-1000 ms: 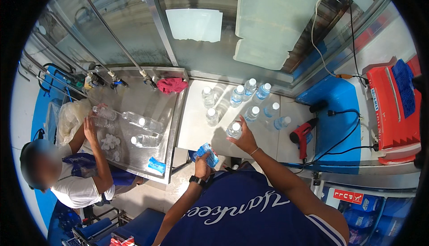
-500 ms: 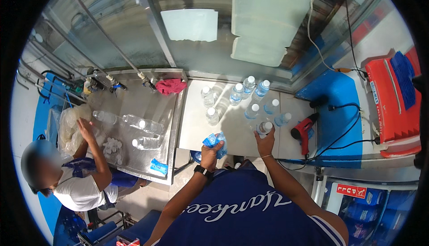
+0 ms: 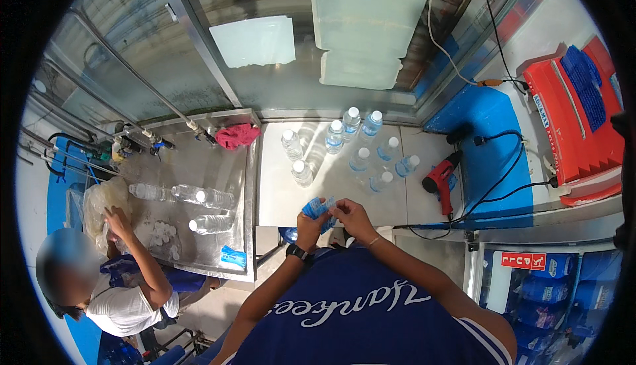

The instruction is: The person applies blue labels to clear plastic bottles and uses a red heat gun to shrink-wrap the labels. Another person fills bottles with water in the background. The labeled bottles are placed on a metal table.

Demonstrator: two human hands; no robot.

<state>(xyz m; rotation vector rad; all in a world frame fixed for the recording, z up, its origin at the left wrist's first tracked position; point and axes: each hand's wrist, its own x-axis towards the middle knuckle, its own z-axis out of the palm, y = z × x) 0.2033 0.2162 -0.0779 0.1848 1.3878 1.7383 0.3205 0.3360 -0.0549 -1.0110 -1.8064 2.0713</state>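
My left hand is closed around a bundle of blue printed plastic bottle sleeves at the table's front edge. Thumb and fingers of my right hand pinch at a sleeve on the bundle's right side. Beyond my hands, several capped clear water bottles stand upright on the white table. Most wear blue labels, such as the bottle nearest my right hand. Two at the left look unlabelled, one of them the bottle nearest my left hand.
A red heat gun with a black cord lies on the table's right. Left, a steel sink table holds lying bottles, loose white caps, a blue sleeve packet and a pink cloth. A person handles a plastic bag there.
My right hand has let go of a bottle, left standing among the others, and come back to the sleeves in my left hand. The view has shifted slightly.
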